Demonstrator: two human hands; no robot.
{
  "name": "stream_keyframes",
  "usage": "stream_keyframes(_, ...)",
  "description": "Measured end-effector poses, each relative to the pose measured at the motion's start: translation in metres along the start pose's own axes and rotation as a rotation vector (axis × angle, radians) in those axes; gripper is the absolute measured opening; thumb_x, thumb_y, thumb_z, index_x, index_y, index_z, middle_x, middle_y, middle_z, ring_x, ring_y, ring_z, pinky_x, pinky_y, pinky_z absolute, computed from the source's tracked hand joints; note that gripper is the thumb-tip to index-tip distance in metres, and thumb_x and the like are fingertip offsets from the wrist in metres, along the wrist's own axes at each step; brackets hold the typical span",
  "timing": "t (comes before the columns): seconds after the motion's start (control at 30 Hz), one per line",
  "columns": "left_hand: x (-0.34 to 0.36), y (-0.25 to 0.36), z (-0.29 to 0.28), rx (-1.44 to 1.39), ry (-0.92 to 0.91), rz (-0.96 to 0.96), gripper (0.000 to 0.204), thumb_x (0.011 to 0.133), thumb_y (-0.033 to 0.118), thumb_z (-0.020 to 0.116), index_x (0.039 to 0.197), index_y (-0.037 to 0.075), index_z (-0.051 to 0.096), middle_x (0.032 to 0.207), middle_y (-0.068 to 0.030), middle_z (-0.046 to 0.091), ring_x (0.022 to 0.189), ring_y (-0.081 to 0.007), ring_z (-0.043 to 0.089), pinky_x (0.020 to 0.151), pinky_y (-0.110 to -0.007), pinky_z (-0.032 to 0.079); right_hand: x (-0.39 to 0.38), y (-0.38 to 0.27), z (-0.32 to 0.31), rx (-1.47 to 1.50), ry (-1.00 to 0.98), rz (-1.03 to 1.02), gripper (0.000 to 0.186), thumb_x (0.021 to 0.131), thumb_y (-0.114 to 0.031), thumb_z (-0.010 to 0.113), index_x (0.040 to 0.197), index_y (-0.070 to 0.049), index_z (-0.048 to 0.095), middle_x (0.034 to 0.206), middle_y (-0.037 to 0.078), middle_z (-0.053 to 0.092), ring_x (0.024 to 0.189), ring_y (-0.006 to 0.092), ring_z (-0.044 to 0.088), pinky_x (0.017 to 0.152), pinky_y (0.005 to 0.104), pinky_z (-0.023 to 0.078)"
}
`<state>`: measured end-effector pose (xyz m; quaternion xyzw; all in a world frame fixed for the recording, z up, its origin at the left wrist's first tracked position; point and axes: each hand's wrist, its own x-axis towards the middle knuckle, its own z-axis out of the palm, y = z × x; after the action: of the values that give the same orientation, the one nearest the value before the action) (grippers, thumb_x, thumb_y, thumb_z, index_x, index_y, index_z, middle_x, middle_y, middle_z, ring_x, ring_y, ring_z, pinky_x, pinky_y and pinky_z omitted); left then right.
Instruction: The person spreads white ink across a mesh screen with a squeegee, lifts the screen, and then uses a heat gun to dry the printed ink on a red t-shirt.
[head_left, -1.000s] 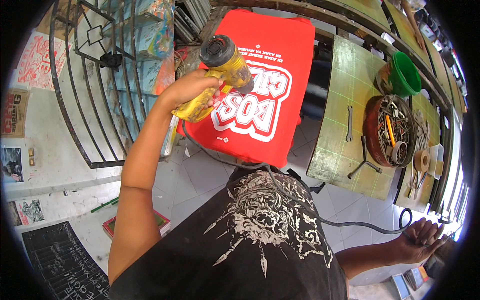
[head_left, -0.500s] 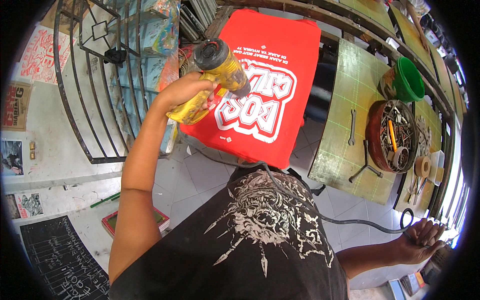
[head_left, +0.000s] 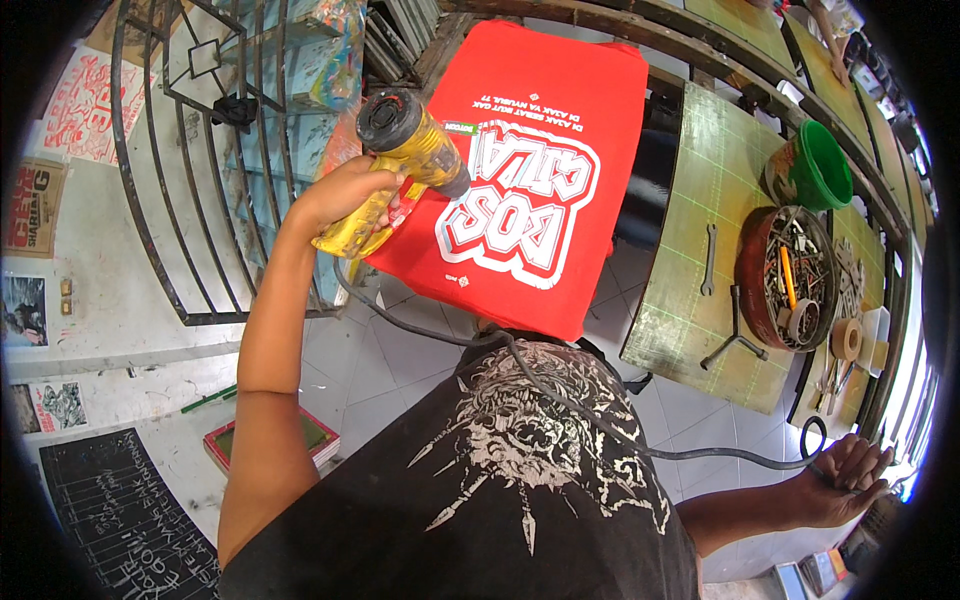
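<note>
My left hand (head_left: 343,192) is closed around the handle of a yellow and black heat gun (head_left: 425,150). The gun's dark nozzle points down and right, above the left part of a white print on a red T-shirt (head_left: 560,85). The shirt lies flat and smooth on a board in front of me. From the gun's handle a dark cord (head_left: 690,454) runs across my body to the far right. There my right hand (head_left: 850,474) is closed on the cord, well away from the shirt.
Right of the shirt, a worktable (head_left: 665,310) bears a spanner (head_left: 709,260), a three-armed wrench (head_left: 737,330), a round tin of metal bits (head_left: 745,270) and a green bucket (head_left: 825,165). A black metal rack (head_left: 190,318) stands at left. Another person's arm (head_left: 832,45) shows at the upper right.
My left hand has drawn the heat gun leftward and slightly down, uncovering more of the white print and a small green label. My right hand stays at the cord.
</note>
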<state>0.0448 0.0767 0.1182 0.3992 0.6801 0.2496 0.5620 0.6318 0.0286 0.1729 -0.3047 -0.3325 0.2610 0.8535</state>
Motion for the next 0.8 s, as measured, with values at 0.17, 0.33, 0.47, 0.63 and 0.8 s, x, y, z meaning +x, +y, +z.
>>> stream_keyframes(0.17, -0.010, 0.000, 0.004, -0.034, 0.012, -0.014, 0.024, 0.087, 0.025, 0.056, 0.093, 0.002, 0.055, 0.073, -0.0051, 0.057, 0.056, -0.0114, 0.055, 0.048, -0.024, 0.046, -0.006, 0.005, 0.018, -0.109, 0.119, -0.081, 0.032, 0.093, -0.022, 0.052, 0.106, 0.007, 0.050, 0.061, -0.002, 0.031, 0.053, 0.0059, 0.024, 0.037, 0.0161, 0.016)
stream_keyframes(0.33, -0.011, -0.006, -0.001, -0.063, 0.043, -0.009, 0.023, 0.088, 0.024, 0.056, 0.093, 0.002, 0.055, 0.074, -0.0056, 0.057, 0.056, -0.0122, 0.056, 0.048, -0.025, 0.046, 0.000, 0.003, 0.008, 0.008, 0.019, -0.014, 0.032, 0.094, -0.021, 0.050, 0.107, 0.008, 0.049, 0.062, -0.002, 0.031, 0.051, 0.0059, 0.025, 0.039, 0.0170, 0.018)
stream_keyframes(0.47, -0.008, -0.009, -0.004, -0.063, 0.031, -0.011, 0.023, 0.088, 0.024, 0.055, 0.096, 0.002, 0.054, 0.074, -0.0058, 0.058, 0.056, -0.0125, 0.056, 0.049, -0.025, 0.046, -0.012, 0.007, 0.025, -0.180, 0.091, -0.083, 0.033, 0.094, -0.022, 0.049, 0.109, 0.008, 0.049, 0.062, -0.002, 0.031, 0.052, 0.0058, 0.025, 0.039, 0.0172, 0.017)
stream_keyframes(0.63, -0.010, -0.013, -0.004, -0.081, 0.067, -0.001, 0.024, 0.088, 0.023, 0.054, 0.099, 0.001, 0.053, 0.075, -0.0058, 0.058, 0.056, -0.0128, 0.057, 0.049, -0.025, 0.046, -0.006, 0.003, 0.013, -0.048, 0.061, -0.038, 0.033, 0.095, -0.022, 0.049, 0.111, 0.007, 0.049, 0.062, -0.002, 0.031, 0.054, 0.0057, 0.025, 0.037, 0.0161, 0.016)
stream_keyframes(0.8, -0.008, -0.013, -0.005, -0.088, 0.053, 0.000, 0.023, 0.088, 0.022, 0.053, 0.099, 0.001, 0.053, 0.075, -0.0061, 0.058, 0.057, -0.0126, 0.057, 0.048, -0.025, 0.046, -0.008, 0.004, 0.010, -0.136, 0.079, -0.077, 0.033, 0.093, -0.021, 0.050, 0.111, 0.007, 0.049, 0.062, -0.002, 0.031, 0.055, 0.0057, 0.025, 0.035, 0.0148, 0.018)
